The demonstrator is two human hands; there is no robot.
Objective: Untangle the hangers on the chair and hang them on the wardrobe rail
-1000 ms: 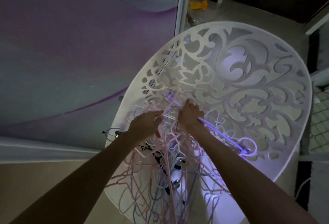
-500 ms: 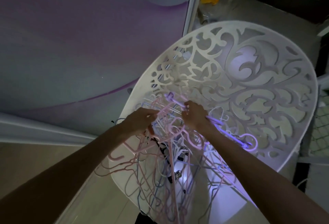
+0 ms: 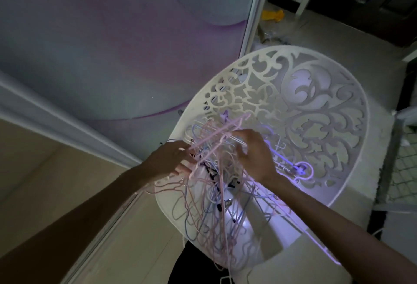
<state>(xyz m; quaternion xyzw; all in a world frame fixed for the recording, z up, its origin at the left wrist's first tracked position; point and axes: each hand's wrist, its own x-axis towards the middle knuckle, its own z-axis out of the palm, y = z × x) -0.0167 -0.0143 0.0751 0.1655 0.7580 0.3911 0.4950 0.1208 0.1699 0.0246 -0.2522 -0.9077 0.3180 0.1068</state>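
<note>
On the white cut-out chair, both hands work a tangle of hangers.
Left hand pinches pink strands at the pile's left edge; right hand curls its fingers round strands near the top. A purple hanger lies against the chair back.

I could read no text, label, brand, number or sign anywhere I looked: none on the white chair, and none on the tangled hangers heaped on its seat.
</note>
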